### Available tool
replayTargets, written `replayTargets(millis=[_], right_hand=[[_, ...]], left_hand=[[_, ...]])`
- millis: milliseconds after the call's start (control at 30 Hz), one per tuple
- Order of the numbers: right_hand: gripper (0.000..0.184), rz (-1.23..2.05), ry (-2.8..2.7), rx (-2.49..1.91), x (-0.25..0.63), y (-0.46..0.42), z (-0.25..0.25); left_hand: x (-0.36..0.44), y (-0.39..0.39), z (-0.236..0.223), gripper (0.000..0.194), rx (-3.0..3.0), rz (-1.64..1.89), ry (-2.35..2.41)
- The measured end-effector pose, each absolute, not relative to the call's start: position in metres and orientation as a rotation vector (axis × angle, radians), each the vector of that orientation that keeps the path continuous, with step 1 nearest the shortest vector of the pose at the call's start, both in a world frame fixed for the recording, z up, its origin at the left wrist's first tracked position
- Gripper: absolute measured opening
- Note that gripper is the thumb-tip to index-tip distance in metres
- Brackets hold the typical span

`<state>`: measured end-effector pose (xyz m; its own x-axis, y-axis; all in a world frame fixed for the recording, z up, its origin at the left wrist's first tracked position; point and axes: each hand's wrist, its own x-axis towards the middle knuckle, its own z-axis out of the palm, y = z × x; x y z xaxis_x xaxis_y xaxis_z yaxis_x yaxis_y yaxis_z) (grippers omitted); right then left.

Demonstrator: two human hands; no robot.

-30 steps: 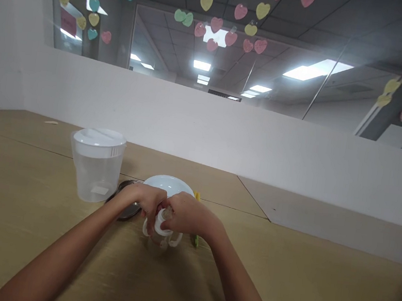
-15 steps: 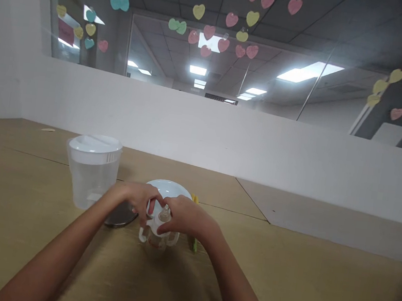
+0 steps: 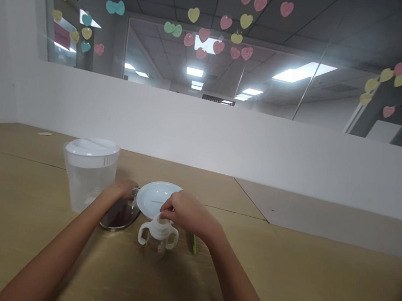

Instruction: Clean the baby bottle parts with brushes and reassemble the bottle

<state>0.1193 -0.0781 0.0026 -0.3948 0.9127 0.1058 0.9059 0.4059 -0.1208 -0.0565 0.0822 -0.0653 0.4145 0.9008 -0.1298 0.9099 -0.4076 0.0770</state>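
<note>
A baby bottle (image 3: 158,235) with two white side handles stands upright on the table. My right hand (image 3: 186,211) has its fingers pinched at the top of the bottle, over the nipple, which they mostly hide. To the left, my left hand (image 3: 123,190) reaches over a dark round metal tray (image 3: 119,218). Its blurred fingertips are at a small clear cap-like piece (image 3: 132,198) by the tray's far edge; whether they grip it I cannot tell. Just behind the bottle is a white plate (image 3: 153,193), partly covered by my right hand.
A clear pitcher (image 3: 90,181) with a white lid stands left of the tray. A thin green item (image 3: 194,244) lies right of the bottle, partly under my right wrist. At the back, a white wall (image 3: 188,134) rises below a window with heart-shaped notes.
My left hand has left the bottle and moved left to the tray and the clear piece. My right hand has shifted onto the nipple, and more of the plate shows.
</note>
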Motion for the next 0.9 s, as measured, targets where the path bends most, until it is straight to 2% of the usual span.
replayTargets(millis=[200,433,600,733,833,900], right_hand=[[0.016,0.043,-2.555,-1.621,0.118,-0.079,0.005],[0.013,-0.023,-2.545,-1.666,0.118,-0.077,0.003],[0.016,0.031,-2.504,-1.635,0.121,-0.074,0.001],[0.023,0.166,-2.419,-1.568,0.130,-0.081,0.010],[0.019,0.091,-2.318,-1.536,0.138,-0.091,0.021],[0.028,0.041,-2.305,-1.498,0.141,-0.098,0.026]], left_hand=[[-0.049,0.083,-0.071,0.042,2.515,-0.032,1.813],[-0.066,0.044,-0.017,0.046,2.541,0.125,1.919],[-0.072,-0.006,0.015,0.047,2.635,0.459,1.470],[-0.071,-0.040,0.025,0.044,2.667,0.515,1.333],[-0.070,-0.056,0.029,0.043,2.706,0.517,1.215],[-0.067,-0.062,0.029,0.041,2.738,0.496,1.108]])
